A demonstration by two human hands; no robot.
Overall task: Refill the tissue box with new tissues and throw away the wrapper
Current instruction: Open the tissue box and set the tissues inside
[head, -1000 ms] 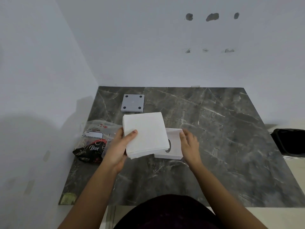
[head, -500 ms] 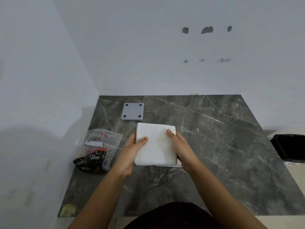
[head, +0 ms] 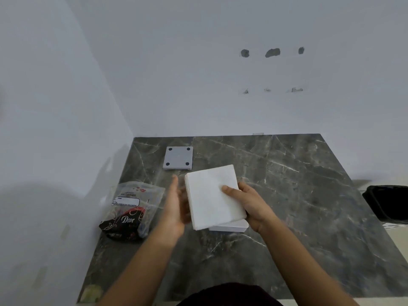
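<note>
A white stack of tissues [head: 212, 195] is tilted above the white tissue box [head: 231, 227], which lies on the dark marble table [head: 298, 195] and shows only at its front edge. My right hand [head: 249, 202] grips the stack from the right, thumb on top. Beside the stack's left edge my left hand [head: 176, 204] is flat and blurred, fingers extended, at or just off the tissues. The clear and black Dove wrapper [head: 130, 210] lies crumpled to the left. The grey box base [head: 178, 157], with its dark corner pads, rests farther back.
White walls close the table at the left and the back. A black bin [head: 388, 204] stands off the table's right edge. A small yellowish scrap [head: 90, 292] sits at the front left corner.
The stack went from my left hand's grip to my right hand's. My left hand let go and now sits flat at the stack's left side. The stack has tilted over the box.
</note>
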